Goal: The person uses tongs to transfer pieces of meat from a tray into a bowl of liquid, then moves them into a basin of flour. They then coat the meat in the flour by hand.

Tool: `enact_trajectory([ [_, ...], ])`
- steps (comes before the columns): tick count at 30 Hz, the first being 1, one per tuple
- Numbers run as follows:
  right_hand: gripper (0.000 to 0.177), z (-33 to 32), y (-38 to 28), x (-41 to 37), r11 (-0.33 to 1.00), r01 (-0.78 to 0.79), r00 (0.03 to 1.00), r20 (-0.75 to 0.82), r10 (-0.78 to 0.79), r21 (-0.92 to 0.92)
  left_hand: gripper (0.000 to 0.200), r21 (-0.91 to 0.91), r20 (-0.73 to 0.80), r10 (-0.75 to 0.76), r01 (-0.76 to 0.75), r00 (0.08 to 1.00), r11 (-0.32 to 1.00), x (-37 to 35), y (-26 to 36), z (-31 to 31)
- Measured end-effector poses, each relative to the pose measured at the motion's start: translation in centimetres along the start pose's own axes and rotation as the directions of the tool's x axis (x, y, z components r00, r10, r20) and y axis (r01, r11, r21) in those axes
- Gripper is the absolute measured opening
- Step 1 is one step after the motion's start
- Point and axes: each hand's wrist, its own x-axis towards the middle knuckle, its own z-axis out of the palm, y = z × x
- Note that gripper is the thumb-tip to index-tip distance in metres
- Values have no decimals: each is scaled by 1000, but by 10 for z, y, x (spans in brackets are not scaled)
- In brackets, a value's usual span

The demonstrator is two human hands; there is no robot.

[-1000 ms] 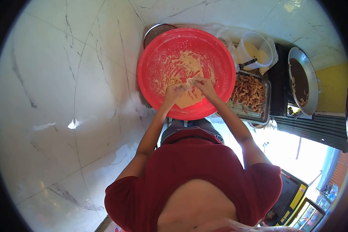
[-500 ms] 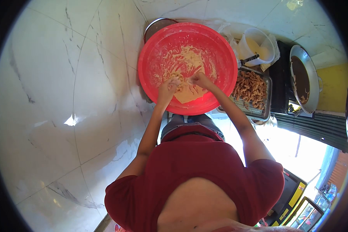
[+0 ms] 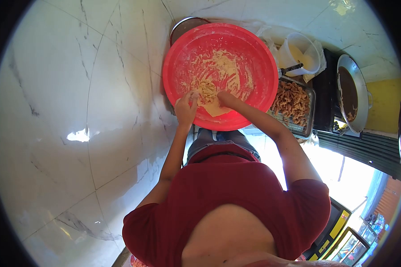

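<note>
In the red basin (image 3: 174,62), the left hand (image 3: 186,108) is held partly open, contents undeterminable; floury mixture (image 3: 207,89) is apparently being worked; the right hand's (image 3: 227,99) opening and hold are obscured, light finger contact being called for.

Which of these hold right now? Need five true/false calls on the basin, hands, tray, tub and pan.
1. Left hand and right hand are pressed together. False: a gap separates them.
2. The red basin has pale, floury material inside. True.
3. The tray of brown pieces is left of the basin. False: it is on the right.
4. The translucent tub sits beyond the tray. True.
5. The wide pan is empty. False: it holds dark brown liquid.
</note>
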Motion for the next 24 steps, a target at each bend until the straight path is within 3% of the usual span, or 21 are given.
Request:
enact_trajectory([
  [4,29,8,-16,-3,1000,17,999,40,-18,26,31,14,44,15,-15,999,1000,0,-6,1],
  [7,30,14,-21,-13,992,-75,983,174,56,101,28,33,26,2,-2,1000,999,0,-8,3],
  [10,26,-4,-22,-32,989,47,957,276,-85,142,26,42,45,6,-8,999,999,-1,-12,4],
  [13,19,-14,-31,-59,948,-17,990,137,-28,318,24,11,46,33,-34,998,999,-1,-12,5],
  [16,18,-12,-17,-58,947,-5,981,184,-57,321,31,66,137,55,-65,989,996,1,-6,1],
  [19,17,-18,-4,-64,598,-71,973,189,-136,798,28,-23,240,-19,25,971,999,2,8,1],
  [22,19,-39,-15,-80,293,-96,991,119,-61,951,29,-259,304,-129,212,944,942,-4,8,26],
  [24,21,-47,-16,-84,240,19,998,-4,-65,971,33,-437,366,-152,314,918,843,-7,7,41],
])
